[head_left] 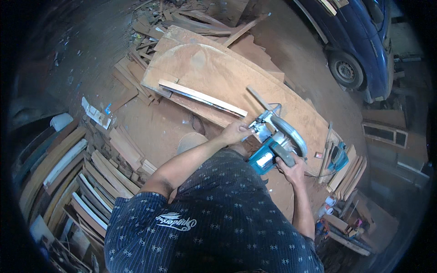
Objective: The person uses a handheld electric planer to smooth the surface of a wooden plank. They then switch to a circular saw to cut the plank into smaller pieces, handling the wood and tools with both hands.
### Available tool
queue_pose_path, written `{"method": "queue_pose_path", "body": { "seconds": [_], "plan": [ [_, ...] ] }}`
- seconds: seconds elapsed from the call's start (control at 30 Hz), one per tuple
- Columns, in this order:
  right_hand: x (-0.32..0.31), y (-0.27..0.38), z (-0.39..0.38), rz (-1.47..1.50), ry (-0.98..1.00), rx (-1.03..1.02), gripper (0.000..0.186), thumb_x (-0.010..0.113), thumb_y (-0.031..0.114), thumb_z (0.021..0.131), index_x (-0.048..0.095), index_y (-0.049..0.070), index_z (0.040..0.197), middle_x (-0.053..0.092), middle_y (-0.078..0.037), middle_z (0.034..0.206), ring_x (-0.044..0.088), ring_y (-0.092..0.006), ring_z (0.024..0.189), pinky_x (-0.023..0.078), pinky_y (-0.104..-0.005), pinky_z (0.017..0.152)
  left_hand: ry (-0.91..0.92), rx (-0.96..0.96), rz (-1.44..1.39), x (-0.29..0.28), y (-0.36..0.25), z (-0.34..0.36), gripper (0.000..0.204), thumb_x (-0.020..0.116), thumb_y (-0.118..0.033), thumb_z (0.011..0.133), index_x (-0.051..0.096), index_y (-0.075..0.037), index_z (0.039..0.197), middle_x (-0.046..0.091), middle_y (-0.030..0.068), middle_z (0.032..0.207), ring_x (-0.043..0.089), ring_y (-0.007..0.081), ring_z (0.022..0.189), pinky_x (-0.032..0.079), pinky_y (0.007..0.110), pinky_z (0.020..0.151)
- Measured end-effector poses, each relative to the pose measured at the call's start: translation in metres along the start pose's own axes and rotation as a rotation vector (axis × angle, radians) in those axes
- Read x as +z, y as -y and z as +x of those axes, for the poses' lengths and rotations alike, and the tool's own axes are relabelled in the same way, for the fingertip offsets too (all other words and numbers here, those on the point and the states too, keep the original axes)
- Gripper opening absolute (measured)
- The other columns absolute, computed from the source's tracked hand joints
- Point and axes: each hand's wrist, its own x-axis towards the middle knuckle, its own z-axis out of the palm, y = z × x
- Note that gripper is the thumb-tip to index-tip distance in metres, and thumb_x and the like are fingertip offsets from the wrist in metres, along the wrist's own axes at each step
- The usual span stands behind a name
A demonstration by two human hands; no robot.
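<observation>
A teal circular saw (pixel 261 158) with a round grey blade guard is held in front of my body, over the near edge of a worn plywood sheet (pixel 200 68). My right hand (pixel 292 169) is wrapped round its dark rear handle. With bent fingers my left hand (pixel 237 133) grips the metal base side of the saw; the exact part under the fingertips is too small to make out. Just beyond the left hand, a long pale wood strip (pixel 202 97) lies along the sheet, its right end close to the saw.
Scrap boards (pixel 195 22) are heaped behind the plywood. Stacked planks (pixel 100 168) stand at left. To the right are another teal power tool (pixel 339 157), more wood pieces (pixel 350 175) and a blue car (pixel 359 41). A round stool top (pixel 191 142) is near my left forearm.
</observation>
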Motion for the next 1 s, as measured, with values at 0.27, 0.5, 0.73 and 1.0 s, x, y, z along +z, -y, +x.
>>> {"method": "queue_pose_path", "body": {
  "seconds": [0.27,0.5,0.73,1.0],
  "plan": [
    [-0.001,-0.067,0.047,0.006,0.233,-0.298,0.04,0.086,0.033,0.081,0.078,0.001,0.103,0.078,-0.018,0.094,0.076,-0.0285,0.087,0.058,-0.0384,0.082,-0.268,-0.172,-0.169,0.055,0.067,0.021,0.053,0.08,-0.044,0.091,0.065,0.001,0.115,0.065,0.0034,0.081,0.059,0.0115,0.062,0.05,0.028,0.055],
    [0.011,-0.12,0.073,0.059,0.255,-0.327,0.047,0.088,0.04,0.078,0.079,0.001,0.103,0.078,-0.018,0.094,0.076,-0.029,0.088,0.058,-0.0395,0.082,-0.361,-0.226,-0.115,0.068,0.066,0.02,0.048,0.082,-0.028,0.09,0.059,0.004,0.117,0.072,0.0066,0.091,0.062,0.0104,0.063,0.051,0.026,0.056],
    [0.008,-0.098,0.07,-0.052,0.233,-0.365,0.04,0.089,0.033,0.079,0.078,0.0,0.099,0.077,-0.015,0.089,0.075,-0.0249,0.082,0.057,-0.0368,0.078,-0.502,-0.113,-0.01,0.063,0.069,0.017,0.058,0.08,-0.034,0.091,0.057,0.0,0.132,0.071,0.0134,0.109,0.068,0.0208,0.089,0.055,0.035,0.082],
    [-0.027,-0.099,0.032,-0.123,0.033,-0.384,0.044,0.088,0.038,0.078,0.078,0.0,0.097,0.077,-0.02,0.087,0.077,-0.0299,0.08,0.059,-0.0397,0.076,-0.62,0.382,1.611,-0.059,0.035,0.031,0.046,0.055,-0.016,0.098,0.058,-0.011,0.143,0.055,0.0186,0.147,0.047,0.0351,0.142,0.034,0.051,0.119]
  ]
}}
